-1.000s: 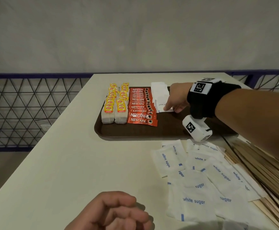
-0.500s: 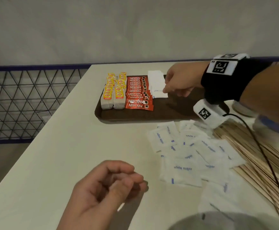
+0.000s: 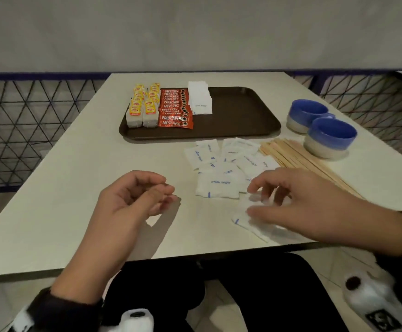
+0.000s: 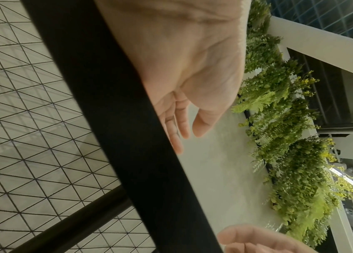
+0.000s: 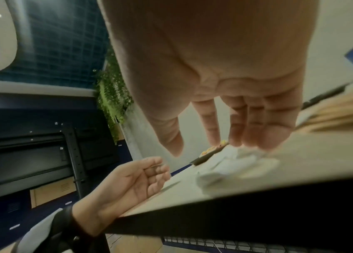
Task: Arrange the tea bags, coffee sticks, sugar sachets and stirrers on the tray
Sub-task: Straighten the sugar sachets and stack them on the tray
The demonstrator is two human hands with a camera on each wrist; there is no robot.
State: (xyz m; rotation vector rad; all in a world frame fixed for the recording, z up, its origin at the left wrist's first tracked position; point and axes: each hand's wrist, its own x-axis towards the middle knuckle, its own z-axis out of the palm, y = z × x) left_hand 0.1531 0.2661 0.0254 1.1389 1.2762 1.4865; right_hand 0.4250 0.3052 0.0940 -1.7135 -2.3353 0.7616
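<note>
1. Your right hand [image 3: 298,202] has come back from the tray [image 3: 238,121] since the earlier frames and now hangs over the nearest sugar sachet [image 3: 248,221] at the table's [image 3: 51,200] front edge.
2. Its fingers [image 5: 255,130] are spread and point down at the sachet; whether they touch it, you cannot tell from the blur.
3. Your left hand [image 3: 133,200] hovers palm-up, loosely curled, holding nothing.
4. Loose sugar sachets [image 3: 221,168] lie between your hands and the tray, with wooden stirrers [image 3: 300,156] just to their right.
5. On the tray, tea bags [image 3: 143,107], coffee sticks [image 3: 175,107] and a sugar stack [image 3: 200,98] stand side by side at the left.
6. Two blue cups [image 3: 322,130] sit right of the tray.
</note>
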